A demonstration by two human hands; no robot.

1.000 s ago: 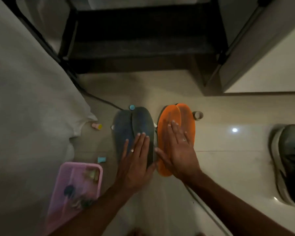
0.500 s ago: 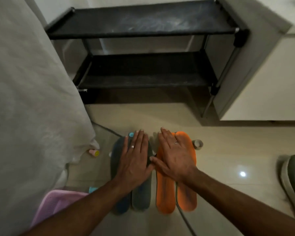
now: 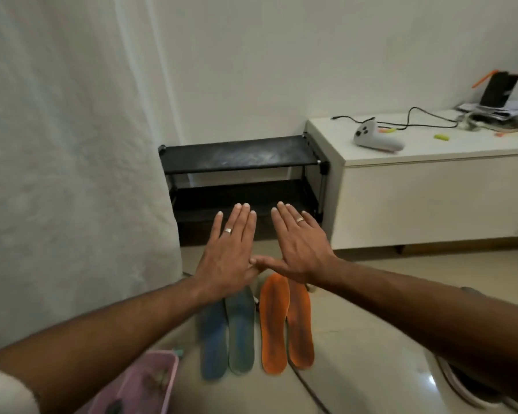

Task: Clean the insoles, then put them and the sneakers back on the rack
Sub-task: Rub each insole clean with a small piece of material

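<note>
While both hands hover flat above the floor, the layout reads:

Rack: black, two shelves, against the wall beyond the fingertips, both shelves bare.

Insoles: blue pair and orange pair lie side by side on the floor, below and nearer the person than the hands, long axes pointing at the rack.

Left hand: over the blue pair, fingers straight, holding nothing.

Right hand: over the orange pair, likewise spread and empty.

Sneaker: partly visible, far right.

Writing: none legible.
</note>
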